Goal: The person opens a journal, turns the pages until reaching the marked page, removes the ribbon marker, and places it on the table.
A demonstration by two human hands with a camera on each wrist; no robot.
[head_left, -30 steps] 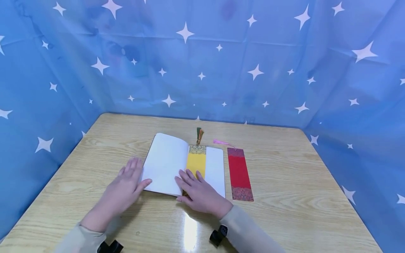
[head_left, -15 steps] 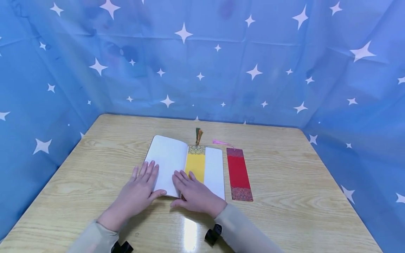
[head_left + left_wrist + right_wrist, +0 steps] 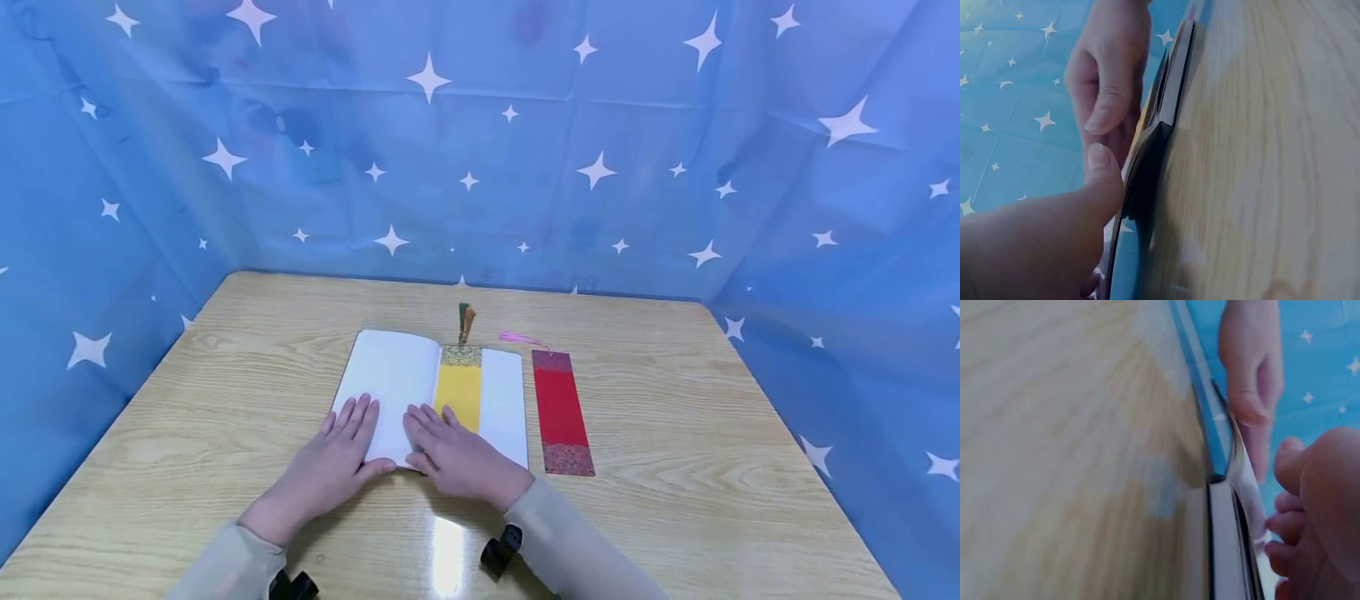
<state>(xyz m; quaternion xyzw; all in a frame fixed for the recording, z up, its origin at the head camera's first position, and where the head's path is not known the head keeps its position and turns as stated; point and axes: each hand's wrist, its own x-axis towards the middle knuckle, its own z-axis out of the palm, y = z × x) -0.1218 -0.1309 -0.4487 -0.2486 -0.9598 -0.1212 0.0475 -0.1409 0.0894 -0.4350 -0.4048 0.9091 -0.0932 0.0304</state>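
Observation:
An open notebook (image 3: 393, 362) with blank white pages lies on the table. A yellow bookmark (image 3: 459, 393) with patterned ends lies along the inner edge of its right page, its green and orange tassel (image 3: 466, 323) past the top edge. My left hand (image 3: 337, 458) rests with straight fingers on the lower left page. Across the lower gutter, my right hand (image 3: 465, 457) lies with its fingers extended, covering the bookmark's lower end. Seen edge-on in the left wrist view, the dark cover (image 3: 1147, 169) under the left pages slants up from the table.
Right of the notebook, a red bookmark (image 3: 561, 408) lies on the wooden table (image 3: 697, 433), its pink tassel (image 3: 522, 337) pointing back left. A blue star-patterned cloth (image 3: 480, 133) stands behind the table and along both sides.
My left hand has come in from the notebook's left edge onto the left page, which now lies lower and flatter. My right hand has shifted slightly left along the gutter.

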